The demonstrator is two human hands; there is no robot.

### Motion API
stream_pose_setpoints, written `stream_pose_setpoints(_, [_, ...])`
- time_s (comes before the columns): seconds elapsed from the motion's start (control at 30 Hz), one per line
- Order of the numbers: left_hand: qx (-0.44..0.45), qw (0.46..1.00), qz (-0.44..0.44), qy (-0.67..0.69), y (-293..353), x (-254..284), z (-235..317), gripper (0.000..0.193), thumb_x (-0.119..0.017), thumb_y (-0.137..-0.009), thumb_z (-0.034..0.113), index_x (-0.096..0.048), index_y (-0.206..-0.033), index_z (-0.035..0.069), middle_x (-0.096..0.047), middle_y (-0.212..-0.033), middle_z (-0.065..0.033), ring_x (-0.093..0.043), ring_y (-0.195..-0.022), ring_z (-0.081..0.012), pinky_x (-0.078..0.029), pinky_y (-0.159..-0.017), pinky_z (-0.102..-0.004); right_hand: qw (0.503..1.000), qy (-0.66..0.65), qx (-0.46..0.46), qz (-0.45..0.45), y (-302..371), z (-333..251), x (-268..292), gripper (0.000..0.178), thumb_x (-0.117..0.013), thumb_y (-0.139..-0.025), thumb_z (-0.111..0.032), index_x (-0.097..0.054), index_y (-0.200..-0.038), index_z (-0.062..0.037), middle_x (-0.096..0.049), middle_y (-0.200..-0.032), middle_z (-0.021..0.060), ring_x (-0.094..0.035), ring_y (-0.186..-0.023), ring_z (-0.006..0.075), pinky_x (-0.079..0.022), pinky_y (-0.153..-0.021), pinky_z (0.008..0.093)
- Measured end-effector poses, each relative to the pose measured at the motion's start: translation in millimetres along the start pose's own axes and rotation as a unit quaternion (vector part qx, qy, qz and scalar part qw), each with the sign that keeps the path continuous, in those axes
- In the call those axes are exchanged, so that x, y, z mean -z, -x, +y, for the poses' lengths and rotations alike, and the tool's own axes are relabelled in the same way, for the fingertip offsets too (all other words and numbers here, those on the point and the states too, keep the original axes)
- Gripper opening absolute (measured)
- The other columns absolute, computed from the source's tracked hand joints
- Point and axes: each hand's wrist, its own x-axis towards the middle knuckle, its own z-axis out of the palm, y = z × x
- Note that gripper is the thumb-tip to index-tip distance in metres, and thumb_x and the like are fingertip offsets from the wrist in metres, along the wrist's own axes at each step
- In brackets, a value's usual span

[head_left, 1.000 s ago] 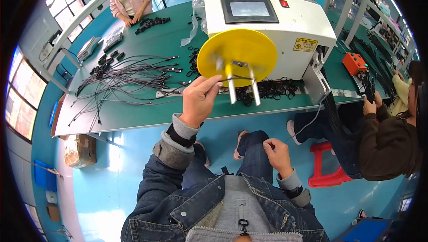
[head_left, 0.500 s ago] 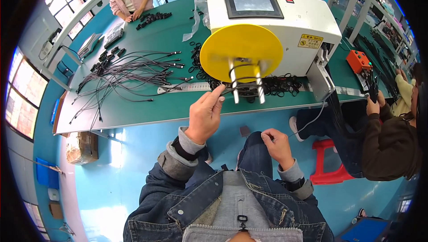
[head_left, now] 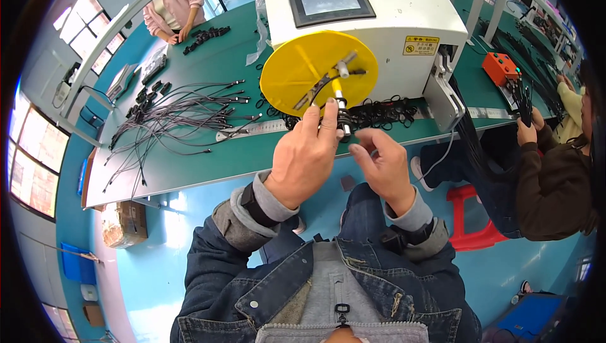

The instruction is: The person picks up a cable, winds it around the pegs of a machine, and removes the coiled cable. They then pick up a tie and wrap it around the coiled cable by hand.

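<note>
A yellow disc (head_left: 297, 71) on the front of the white machine (head_left: 372, 46) bears metal posts, turned one above the other. A black cable (head_left: 344, 117) is wound in a small coil around the lower post. My left hand (head_left: 303, 160) has its index and middle fingers stretched against the coil's left side, closed on the cable; its thumb is hidden. Just right of the post's tip, my right hand (head_left: 386, 169) is held with thumb and forefinger bent and apart, and nothing visible between them.
Several loose black cables (head_left: 183, 112) spread over the green table (head_left: 189, 160) at left. Small coiled cables (head_left: 385, 112) lie under the machine, along a steel ruler (head_left: 252, 130). An orange control box (head_left: 502, 68) and a person holding cables sit at right, near a red stool (head_left: 470, 223).
The disc has turned, so its posts stand one above the other. My left hand has moved right to the coil, and my right hand has risen to the post's end.
</note>
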Motion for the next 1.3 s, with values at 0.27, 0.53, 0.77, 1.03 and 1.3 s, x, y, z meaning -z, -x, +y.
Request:
stream_pose_setpoints(0.27, [0.161, 0.976, -0.145, -0.006, -11, 29, 23, 0.044, -0.052, -0.084, 0.016, -0.043, -0.119, -0.008, -0.052, -0.111, -0.0263, -0.061, -0.083, -0.0343, -0.05, -0.062, -0.0357, 0.998, 0.056, 0.003, -0.006, -17, -4, -5, 0.03, -0.076, -0.07, -0.019, -0.051, -0.075, -0.0017, -0.055, -0.06, 0.0034, -0.048, -0.05, 0.0109, -0.041, -0.046, 0.0239])
stream_pose_setpoints(0.53, [0.088, 0.986, -0.133, 0.047, -2, 16, -13, 0.065, -0.048, -0.083, 0.023, -0.022, -0.126, -0.018, -0.03, -0.126, -0.0381, -0.042, -0.111, -0.0461, -0.04, -0.091, -0.0426, 0.994, 0.084, 0.075, 0.015, -36, 4, -1, 0.064, -0.079, -0.066, -0.025, -0.045, -0.115, -0.001, -0.054, -0.095, 0.0099, -0.054, -0.073, 0.0135, -0.047, -0.06, 0.0254])
stream_pose_setpoints(0.77, [0.055, 0.978, -0.074, 0.185, -2, 8, -17, 0.058, -0.05, -0.084, 0.019, -0.028, -0.125, -0.014, -0.042, -0.112, -0.0315, -0.047, -0.1, -0.0434, -0.039, -0.089, -0.0427, 0.991, -0.081, 0.07, -0.081, -40, 27, -13, 0.079, -0.078, -0.068, -0.026, -0.034, -0.127, 0.0016, -0.054, -0.106, 0.0129, -0.058, -0.089, 0.0204, -0.049, -0.073, 0.0292])
stream_pose_setpoints(1.03, [0.086, 0.987, 0.005, 0.138, 3, 9, -6, 0.029, -0.055, -0.08, 0.012, -0.046, -0.105, -0.001, -0.05, -0.083, -0.0156, -0.052, -0.072, -0.0343, -0.045, -0.063, -0.0399, 0.994, 0.042, 0.068, 0.079, -19, -12, -46, 0.043, -0.066, -0.077, -0.018, -0.043, -0.11, -0.0009, -0.059, -0.078, 0.0169, -0.06, -0.066, 0.0362, -0.049, -0.059, 0.041])
stream_pose_setpoints(1.3, [0.084, 0.989, -0.058, 0.106, 60, 52, 25, 0.03, -0.058, -0.077, 0.017, -0.046, -0.099, 0.0, -0.051, -0.081, -0.0146, -0.056, -0.071, -0.0319, -0.047, -0.057, -0.0377, 0.996, 0.077, 0.035, 0.012, 41, -56, -36, 0.031, -0.063, -0.079, -0.017, -0.046, -0.098, -0.0001, -0.059, -0.076, 0.0212, -0.06, -0.069, 0.0373, -0.047, -0.056, 0.0383])
